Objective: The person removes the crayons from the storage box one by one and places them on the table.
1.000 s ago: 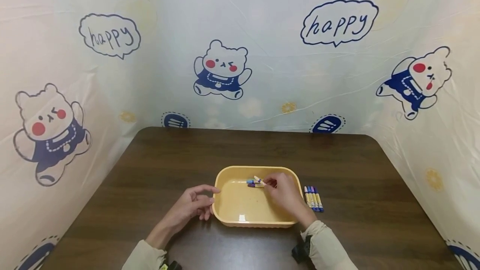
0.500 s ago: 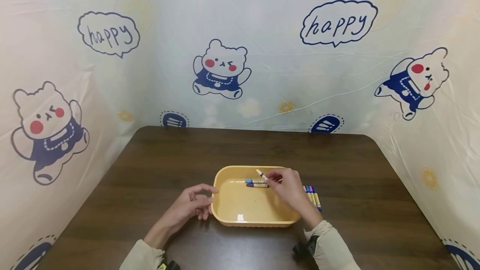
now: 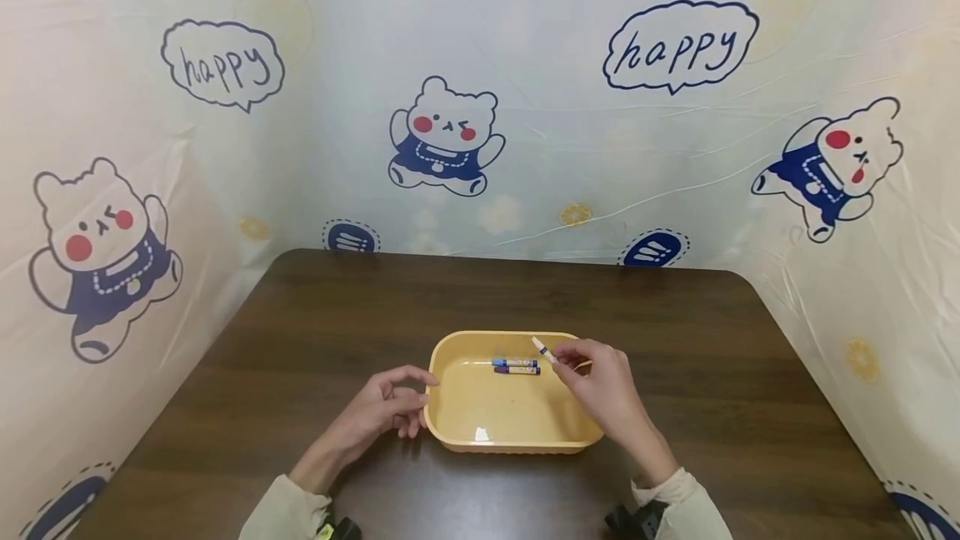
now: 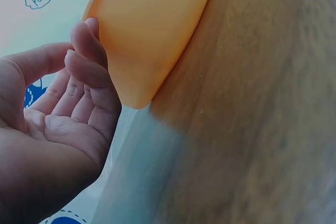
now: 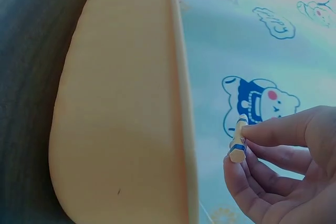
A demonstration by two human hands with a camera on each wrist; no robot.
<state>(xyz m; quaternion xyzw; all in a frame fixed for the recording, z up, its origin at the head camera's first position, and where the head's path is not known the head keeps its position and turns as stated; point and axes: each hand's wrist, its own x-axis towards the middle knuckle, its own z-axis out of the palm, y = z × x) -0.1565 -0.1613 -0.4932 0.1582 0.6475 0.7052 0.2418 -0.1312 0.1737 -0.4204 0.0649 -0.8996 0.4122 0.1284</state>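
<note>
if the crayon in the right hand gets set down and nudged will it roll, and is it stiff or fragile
The crayon is probably stiff: it looks straight while the right hand pinches it. It may resist rolling somewhat, since its near end looks faceted in the right-wrist view. Its slim shape suggests it could snap if pressed hard.

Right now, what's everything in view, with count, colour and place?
Table: one, brown, under the tray.
Tray: one, yellow, on the table.
Blue crayon: one, blue-tipped, in the tray.
Purple crayon: one, purple-tipped, beside it.
Pale crayon: one, cream and blue, in the right hand.
Backdrop: one, pale, blue-printed, behind the table.
Sleeves: two, cream, at the wrists.
Wrist gear: two, black, by the sleeves.
Left hand: one, bare, at the tray's rim.
Right hand: one, bare, its grip on the pale crayon.
</note>
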